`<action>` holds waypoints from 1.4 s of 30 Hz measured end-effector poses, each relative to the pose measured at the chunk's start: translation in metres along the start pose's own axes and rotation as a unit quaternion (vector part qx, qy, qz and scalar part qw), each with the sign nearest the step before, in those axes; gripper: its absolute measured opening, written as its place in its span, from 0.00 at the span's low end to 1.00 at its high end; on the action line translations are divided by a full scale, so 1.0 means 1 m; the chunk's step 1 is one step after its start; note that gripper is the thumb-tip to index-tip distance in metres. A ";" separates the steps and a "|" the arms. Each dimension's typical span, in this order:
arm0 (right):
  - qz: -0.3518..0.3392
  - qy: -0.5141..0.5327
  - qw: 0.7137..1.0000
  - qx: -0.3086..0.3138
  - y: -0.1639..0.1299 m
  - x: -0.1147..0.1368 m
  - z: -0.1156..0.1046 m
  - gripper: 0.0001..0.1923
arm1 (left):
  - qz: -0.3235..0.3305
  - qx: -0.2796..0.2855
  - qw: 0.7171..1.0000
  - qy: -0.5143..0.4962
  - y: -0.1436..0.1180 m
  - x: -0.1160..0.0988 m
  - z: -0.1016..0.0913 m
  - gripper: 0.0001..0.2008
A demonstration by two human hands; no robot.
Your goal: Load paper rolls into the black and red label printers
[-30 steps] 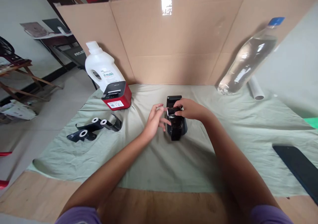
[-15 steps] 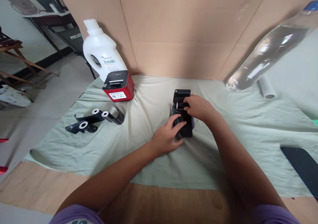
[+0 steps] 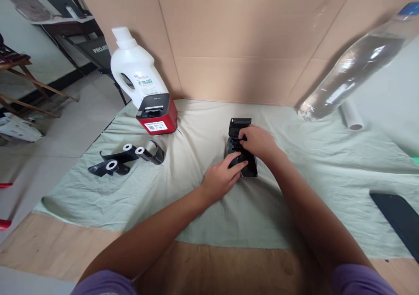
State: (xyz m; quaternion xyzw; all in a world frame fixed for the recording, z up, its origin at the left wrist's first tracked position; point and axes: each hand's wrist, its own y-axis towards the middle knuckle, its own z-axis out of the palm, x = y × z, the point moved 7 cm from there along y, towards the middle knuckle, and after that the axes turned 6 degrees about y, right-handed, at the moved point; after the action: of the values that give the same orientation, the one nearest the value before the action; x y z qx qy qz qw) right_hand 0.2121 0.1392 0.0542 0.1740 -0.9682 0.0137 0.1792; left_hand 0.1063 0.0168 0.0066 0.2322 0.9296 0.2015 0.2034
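In the middle of the cloth stands a small black portable printer (image 3: 231, 145) with its lid (image 3: 240, 125) flipped up. My left hand (image 3: 218, 179) is closed on its near left side, thumb and fingers curled over the body. My right hand (image 3: 257, 142) reaches in from the right, fingertips pinched at the opening just below the raised lid. What lies between those fingertips is hidden, probably the end of black paper. A strip of black paper (image 3: 251, 169) hangs from the opening toward me, between the two hands.
Left of the hands lie several loose black paper rolls (image 3: 153, 153). Behind them stand a red and black box-shaped printer (image 3: 161, 127) and a white detergent bottle (image 3: 139, 63). At right are a large clear bottle (image 3: 355, 70), a grey tube (image 3: 351, 115) and a dark phone (image 3: 397, 216). Cardboard (image 3: 229, 29) walls the back.
My right hand has moved slightly left and the white-cored roll beside its fingers no longer shows. The black strip has shifted a little right. My left hand has moved slightly up and right.
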 end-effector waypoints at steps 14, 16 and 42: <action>-0.084 0.112 0.990 -0.031 0.003 -0.008 -0.029 0.11 | 0.052 -0.026 0.998 -0.040 0.000 -0.010 -0.012 0.17; -0.092 0.091 0.990 0.063 -0.004 -0.005 -0.024 0.08 | 0.063 -0.033 0.997 -0.039 -0.001 -0.011 -0.012 0.17; 0.053 0.163 0.963 0.206 -0.006 -0.024 0.008 0.32 | -0.055 0.017 0.996 -0.071 0.004 0.002 -0.010 0.26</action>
State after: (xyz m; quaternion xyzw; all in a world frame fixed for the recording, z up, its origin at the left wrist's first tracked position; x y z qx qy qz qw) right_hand 0.2328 0.1411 0.0384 0.1508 -0.9100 0.2504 0.2941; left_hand 0.1019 0.0179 0.0159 0.1981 0.9274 0.1576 0.2752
